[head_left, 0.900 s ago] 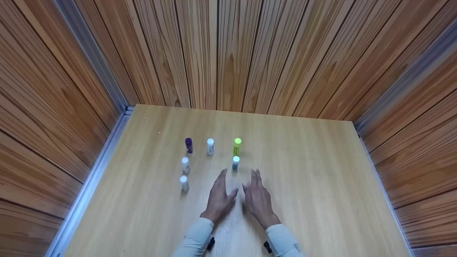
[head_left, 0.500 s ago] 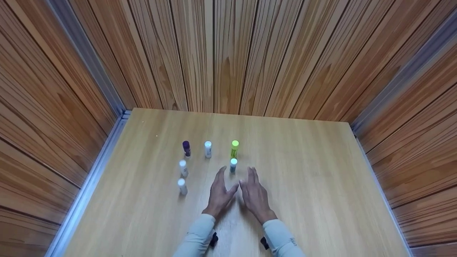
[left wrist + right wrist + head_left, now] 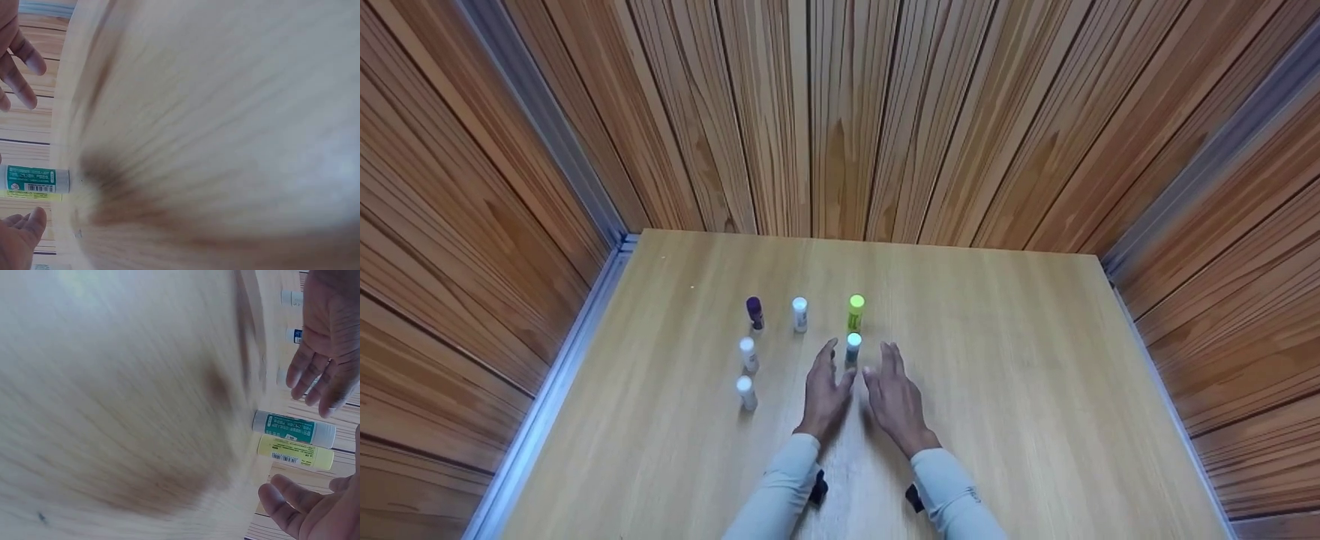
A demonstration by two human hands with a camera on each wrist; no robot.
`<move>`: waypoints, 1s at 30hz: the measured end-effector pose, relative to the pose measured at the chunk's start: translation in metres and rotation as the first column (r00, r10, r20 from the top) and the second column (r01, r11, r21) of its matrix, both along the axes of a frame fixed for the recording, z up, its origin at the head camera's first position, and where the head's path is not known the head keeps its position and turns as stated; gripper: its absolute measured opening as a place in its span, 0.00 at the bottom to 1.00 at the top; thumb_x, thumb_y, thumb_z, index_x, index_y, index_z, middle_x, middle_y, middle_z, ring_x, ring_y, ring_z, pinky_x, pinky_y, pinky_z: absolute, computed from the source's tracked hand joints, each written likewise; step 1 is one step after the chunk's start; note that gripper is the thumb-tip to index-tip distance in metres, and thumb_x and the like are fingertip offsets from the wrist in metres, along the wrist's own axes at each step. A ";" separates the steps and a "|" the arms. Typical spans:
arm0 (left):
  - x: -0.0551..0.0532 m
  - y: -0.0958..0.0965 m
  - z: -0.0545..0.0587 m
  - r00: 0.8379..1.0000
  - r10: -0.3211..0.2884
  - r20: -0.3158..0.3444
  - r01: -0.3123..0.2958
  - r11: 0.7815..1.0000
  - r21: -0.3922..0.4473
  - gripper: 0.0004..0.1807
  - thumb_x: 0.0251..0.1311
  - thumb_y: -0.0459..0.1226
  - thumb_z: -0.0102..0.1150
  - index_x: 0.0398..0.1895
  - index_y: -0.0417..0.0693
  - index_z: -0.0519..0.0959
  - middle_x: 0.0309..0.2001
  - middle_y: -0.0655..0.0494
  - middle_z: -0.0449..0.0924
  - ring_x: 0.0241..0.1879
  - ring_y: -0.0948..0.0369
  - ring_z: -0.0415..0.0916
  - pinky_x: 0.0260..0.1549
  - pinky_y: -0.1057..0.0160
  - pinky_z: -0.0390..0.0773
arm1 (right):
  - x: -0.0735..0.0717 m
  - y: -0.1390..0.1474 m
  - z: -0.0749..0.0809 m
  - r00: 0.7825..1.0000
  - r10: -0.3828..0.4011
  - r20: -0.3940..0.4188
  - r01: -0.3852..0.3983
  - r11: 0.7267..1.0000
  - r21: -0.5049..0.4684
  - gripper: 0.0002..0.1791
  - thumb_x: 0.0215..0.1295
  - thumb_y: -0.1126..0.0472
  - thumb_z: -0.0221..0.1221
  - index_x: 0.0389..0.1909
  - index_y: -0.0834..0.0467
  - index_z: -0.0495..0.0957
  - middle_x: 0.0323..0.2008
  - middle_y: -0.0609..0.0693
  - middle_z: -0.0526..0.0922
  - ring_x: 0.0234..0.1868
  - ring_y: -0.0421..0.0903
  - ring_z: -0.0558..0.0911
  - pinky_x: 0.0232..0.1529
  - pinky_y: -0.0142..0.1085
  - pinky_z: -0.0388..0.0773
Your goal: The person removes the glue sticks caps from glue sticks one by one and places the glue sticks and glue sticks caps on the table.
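Note:
A white-capped glue stick with a teal label (image 3: 852, 349) stands upright in the head view, between and just ahead of the fingertips. To its left, my left hand (image 3: 825, 392) is open with fingers extended. My right hand (image 3: 896, 397) mirrors it on the right, palm turned inward. Neither holds anything. Close behind stands a yellow-green glue stick (image 3: 855, 315). In the right wrist view, the teal-label stick (image 3: 292, 429) appears between the left hand (image 3: 329, 343) and right hand (image 3: 309, 509), apart from both. The left wrist view shows its barcode side (image 3: 36, 180).
Left of the hands, a white glue stick (image 3: 746, 394) stands in front of another white one (image 3: 748, 355). Farther back are a dark purple glue stick (image 3: 754, 314) and a white one with a pale label (image 3: 800, 316). Wood-panel walls (image 3: 840, 120) surround the wooden table (image 3: 1020, 390).
Both hands have moved forward, bringing their fingertips to either side of the teal-label glue stick. The head view has shifted slightly; the glue sticks stay in place.

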State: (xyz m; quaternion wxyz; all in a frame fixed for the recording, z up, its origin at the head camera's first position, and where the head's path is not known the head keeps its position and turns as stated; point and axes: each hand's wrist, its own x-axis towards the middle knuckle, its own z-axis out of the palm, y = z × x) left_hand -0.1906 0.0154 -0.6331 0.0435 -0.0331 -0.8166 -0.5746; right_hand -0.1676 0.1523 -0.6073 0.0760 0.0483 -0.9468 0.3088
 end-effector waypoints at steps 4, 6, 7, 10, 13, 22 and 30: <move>-0.001 0.002 -0.004 1.000 0.000 0.009 0.000 0.998 0.059 0.35 0.65 0.34 0.57 0.73 0.42 0.55 0.72 0.42 0.57 0.68 0.47 0.59 0.62 0.51 0.67 | -0.004 -0.001 -0.001 0.999 0.015 0.031 -0.014 1.000 -0.024 0.34 0.76 0.47 0.42 0.72 0.65 0.52 0.71 0.67 0.54 0.61 0.62 0.72 0.58 0.53 0.71; -0.002 0.003 -0.006 1.000 0.001 0.021 -0.002 0.998 0.067 0.35 0.66 0.36 0.56 0.74 0.42 0.54 0.72 0.42 0.56 0.68 0.46 0.59 0.62 0.50 0.66 | -0.006 -0.001 -0.001 0.998 0.021 0.054 -0.018 0.999 -0.048 0.35 0.76 0.45 0.41 0.72 0.66 0.51 0.71 0.67 0.54 0.64 0.62 0.68 0.61 0.53 0.68; -0.002 0.004 -0.007 0.999 0.002 0.033 -0.004 0.998 0.063 0.36 0.67 0.37 0.56 0.74 0.42 0.54 0.72 0.42 0.55 0.68 0.46 0.59 0.62 0.50 0.66 | -0.006 -0.001 -0.001 0.997 0.022 0.067 -0.018 0.998 -0.062 0.36 0.76 0.43 0.40 0.73 0.66 0.51 0.72 0.66 0.53 0.66 0.62 0.66 0.63 0.53 0.66; -0.005 0.006 -0.009 0.998 0.014 0.063 -0.018 0.998 0.066 0.36 0.67 0.39 0.56 0.74 0.42 0.53 0.72 0.42 0.54 0.68 0.47 0.58 0.63 0.50 0.65 | -0.009 -0.001 -0.001 0.995 0.022 0.094 -0.013 0.996 -0.091 0.40 0.75 0.39 0.36 0.73 0.65 0.49 0.72 0.65 0.52 0.69 0.61 0.61 0.66 0.52 0.62; -0.008 0.008 -0.010 0.995 0.017 0.096 -0.024 0.997 0.072 0.36 0.68 0.40 0.54 0.75 0.45 0.52 0.73 0.44 0.53 0.69 0.48 0.56 0.63 0.51 0.64 | -0.012 0.000 0.001 0.994 0.014 0.109 -0.001 0.993 -0.116 0.42 0.74 0.36 0.35 0.74 0.65 0.48 0.73 0.64 0.52 0.70 0.59 0.59 0.67 0.51 0.59; -0.014 0.011 -0.012 0.989 0.035 0.145 -0.055 0.989 0.136 0.33 0.70 0.40 0.51 0.75 0.51 0.54 0.73 0.48 0.54 0.71 0.51 0.54 0.67 0.51 0.58 | -0.023 -0.001 0.005 0.984 0.015 0.177 0.025 0.975 -0.222 0.36 0.76 0.46 0.43 0.74 0.64 0.47 0.72 0.62 0.55 0.69 0.59 0.63 0.68 0.51 0.59; -0.026 0.013 -0.010 0.971 0.014 0.237 -0.073 0.968 0.239 0.31 0.71 0.37 0.48 0.75 0.55 0.53 0.74 0.52 0.53 0.72 0.51 0.51 0.67 0.50 0.57 | -0.037 0.001 0.010 0.939 0.051 0.340 0.128 0.865 -0.484 0.37 0.74 0.41 0.44 0.76 0.52 0.46 0.72 0.58 0.58 0.71 0.55 0.60 0.68 0.51 0.59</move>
